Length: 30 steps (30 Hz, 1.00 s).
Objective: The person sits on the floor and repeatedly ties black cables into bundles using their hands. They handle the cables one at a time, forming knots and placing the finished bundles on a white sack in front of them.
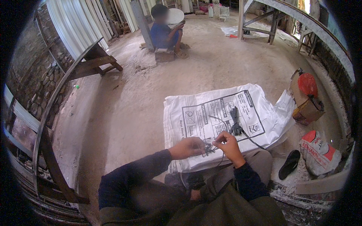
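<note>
Thin black cord (226,130), a tangled strand, is pinched between the fingers of both the left hand (187,147) and the right hand (227,145) at lower centre, over a white printed woven sack (211,109) spread on the dusty floor. The step appears to be untangling or knotting; the next move likely calls for a fine fingertip pull. Its long axis runs from the hands up-right to a bunched black bundle (235,126), then trails toward the lower right.
</note>
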Each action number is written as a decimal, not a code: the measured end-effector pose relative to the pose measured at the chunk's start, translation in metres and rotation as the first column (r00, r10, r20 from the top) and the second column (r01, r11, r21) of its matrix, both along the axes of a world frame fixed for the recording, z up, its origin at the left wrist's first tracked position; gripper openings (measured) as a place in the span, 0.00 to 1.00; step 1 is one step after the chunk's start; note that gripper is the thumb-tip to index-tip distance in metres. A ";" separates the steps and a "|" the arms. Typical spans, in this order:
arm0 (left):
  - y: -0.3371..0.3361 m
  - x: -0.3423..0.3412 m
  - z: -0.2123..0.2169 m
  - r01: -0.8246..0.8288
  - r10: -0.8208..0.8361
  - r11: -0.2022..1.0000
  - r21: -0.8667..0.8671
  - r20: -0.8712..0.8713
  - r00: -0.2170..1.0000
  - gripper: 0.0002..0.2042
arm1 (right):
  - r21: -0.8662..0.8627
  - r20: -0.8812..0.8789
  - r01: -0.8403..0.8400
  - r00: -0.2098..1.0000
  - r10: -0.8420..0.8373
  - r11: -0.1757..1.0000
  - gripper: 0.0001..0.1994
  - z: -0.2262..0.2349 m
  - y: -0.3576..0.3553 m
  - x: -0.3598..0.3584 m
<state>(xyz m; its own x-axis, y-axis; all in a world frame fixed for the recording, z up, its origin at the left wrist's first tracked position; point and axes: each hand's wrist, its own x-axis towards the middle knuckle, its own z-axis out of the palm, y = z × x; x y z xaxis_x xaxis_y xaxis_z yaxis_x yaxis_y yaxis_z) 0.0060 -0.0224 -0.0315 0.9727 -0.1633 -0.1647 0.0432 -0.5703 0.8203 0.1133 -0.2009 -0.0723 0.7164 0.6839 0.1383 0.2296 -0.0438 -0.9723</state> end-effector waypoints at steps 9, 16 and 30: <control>-0.022 -0.004 0.013 0.271 -0.293 0.934 -0.231 -0.063 0.954 0.05 | -0.084 0.215 0.239 0.952 -0.216 0.967 0.08 -0.014 -0.001 0.010; 0.006 0.004 -0.010 -0.117 0.117 0.993 -0.012 0.125 0.985 0.06 | -0.051 0.283 0.343 0.906 -0.316 0.938 0.06 -0.007 -0.009 0.026; 0.036 -0.004 0.010 -0.603 0.605 0.795 -0.067 0.023 0.796 0.08 | 0.090 -0.078 -0.647 0.753 0.653 0.757 0.13 0.033 -0.003 -0.016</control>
